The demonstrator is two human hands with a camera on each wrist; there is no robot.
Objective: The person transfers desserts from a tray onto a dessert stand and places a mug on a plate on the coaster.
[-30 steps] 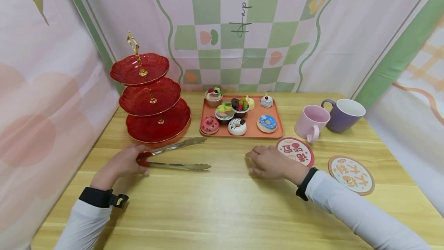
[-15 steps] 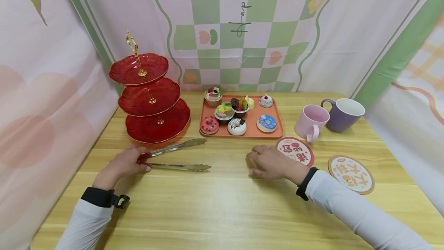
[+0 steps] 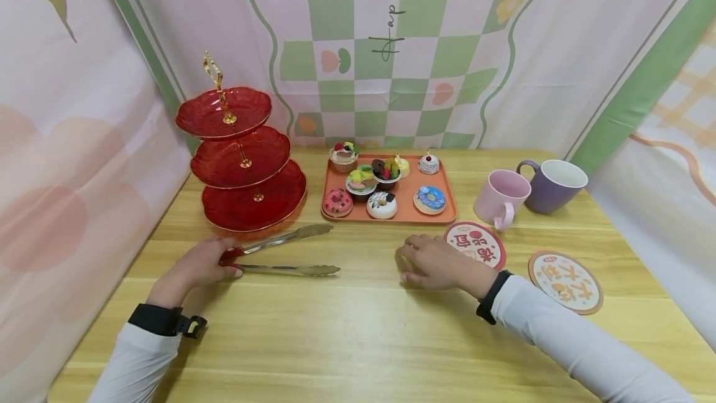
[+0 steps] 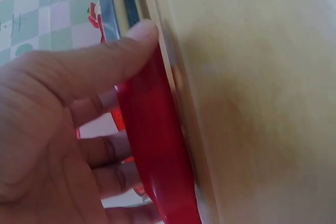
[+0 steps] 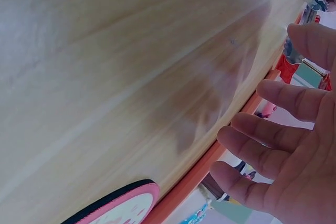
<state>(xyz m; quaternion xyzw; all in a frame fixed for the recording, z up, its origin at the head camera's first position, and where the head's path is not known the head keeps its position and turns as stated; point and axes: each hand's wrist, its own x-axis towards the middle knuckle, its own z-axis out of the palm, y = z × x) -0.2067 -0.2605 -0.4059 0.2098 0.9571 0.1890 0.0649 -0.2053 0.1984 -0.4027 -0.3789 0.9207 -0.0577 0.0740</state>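
In the head view, my left hand (image 3: 198,269) grips the red-handled metal tongs (image 3: 291,269) at their handles, just in front of the tiered stand. The tongs' two arms are spread apart, tips to the right. The left wrist view has the thumb lying along a red handle (image 4: 157,145), with the other fingers partly hidden behind it. My right hand (image 3: 442,262) is held low at the table, beside a round red-rimmed coaster (image 3: 478,242) that its wrist partly covers. The right wrist view shows its fingers (image 5: 260,153) loosely bent and spread, holding nothing.
A three-tiered red cake stand (image 3: 254,194) is at the left. An orange tray (image 3: 411,213) with toy donuts and cupcakes sits at the back. Right of it stand a pink mug (image 3: 500,194) and a purple mug (image 3: 554,188). Another coaster (image 3: 566,282) lies nearer.
My left hand has shifted very slightly on the tongs' handles. The right hand and the things on the table have stayed put.
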